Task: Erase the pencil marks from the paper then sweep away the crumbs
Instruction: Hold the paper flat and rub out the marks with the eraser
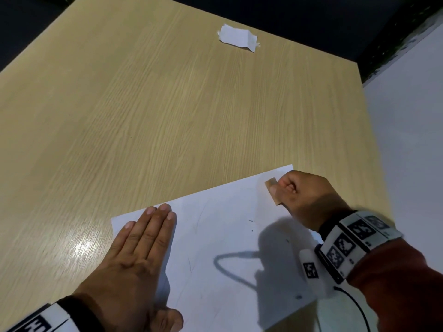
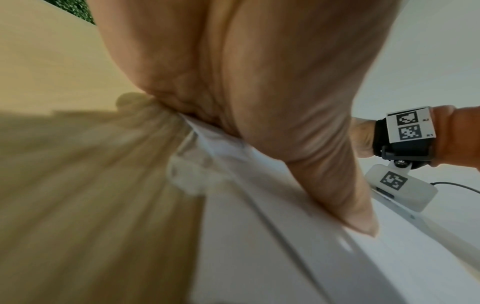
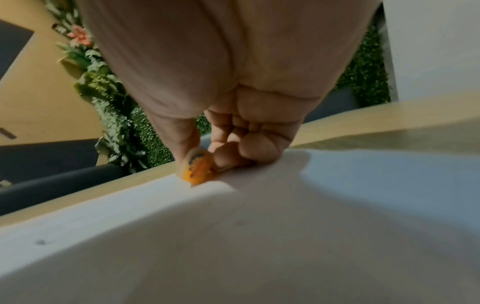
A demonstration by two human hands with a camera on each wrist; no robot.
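- The paper (image 1: 227, 236) lies at the near right of the table (image 1: 167, 104); faint pencil lines (image 1: 200, 219) and dark crumbs (image 1: 251, 221) show mid-sheet.
- The eraser (image 1: 272, 190) sits on the sheet's far right corner, pinched between thumb and curled fingers of the right hand (image 1: 302, 195).
- The left hand (image 1: 136, 255) presses flat, fingers straight and together, on the sheet's left edge.
- Rubbing is best kept short and directed away from the pinning hand, so the sheet does not buckle.
- Near the corner, lighter pressure would likely avoid creasing.
- A paper scrap (image 1: 238, 38) lies well apart at the far side.
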